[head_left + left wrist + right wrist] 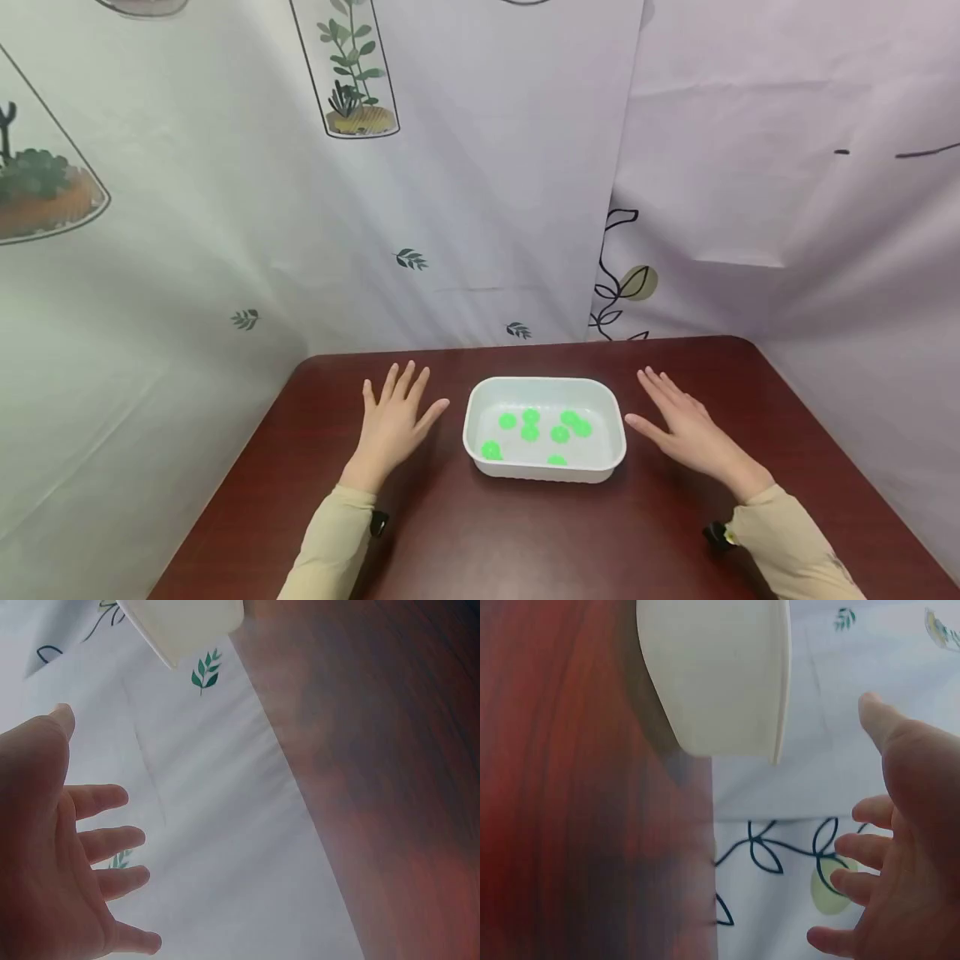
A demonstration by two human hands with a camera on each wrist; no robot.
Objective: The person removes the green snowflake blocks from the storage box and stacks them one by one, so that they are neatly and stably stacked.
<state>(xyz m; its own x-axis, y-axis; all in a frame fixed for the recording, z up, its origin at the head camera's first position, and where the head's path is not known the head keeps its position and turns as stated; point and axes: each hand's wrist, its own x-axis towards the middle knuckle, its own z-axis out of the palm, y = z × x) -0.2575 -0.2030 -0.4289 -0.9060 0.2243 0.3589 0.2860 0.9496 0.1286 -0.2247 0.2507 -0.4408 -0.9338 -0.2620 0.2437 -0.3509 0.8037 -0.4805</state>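
White and round-cornered, the tray (543, 472) sat on the dark red tabletop (525, 533), near its far edge and between the two hands. A narrow strip of wood lay behind the tray's far rim, and the pale printed cloth (480, 208) rose just past it, with more cloth along both sides. On the left, a band of tabletop separated the left hand (390, 429) from the slanting side edge; another lay between the right hand (693, 433) and the right edge. The broadest stretch ran in front of the tray, between the two sleeves (330, 542).

The tray's long axis ran left to right, roughly parallel to the far edge, with its mouth facing up and a short end toward each hand. Small green pieces (560, 434) lay scattered on its floor, some touching or overlapping.

Both hands had their fingers apart from their thumbs and gripped nothing: the left's were spread wide, the right's closer together in the head view. Each thumb pointed toward the tray, near its rim; the right wrist view showed a gap there. Whether either palm touched the wood could not be told.
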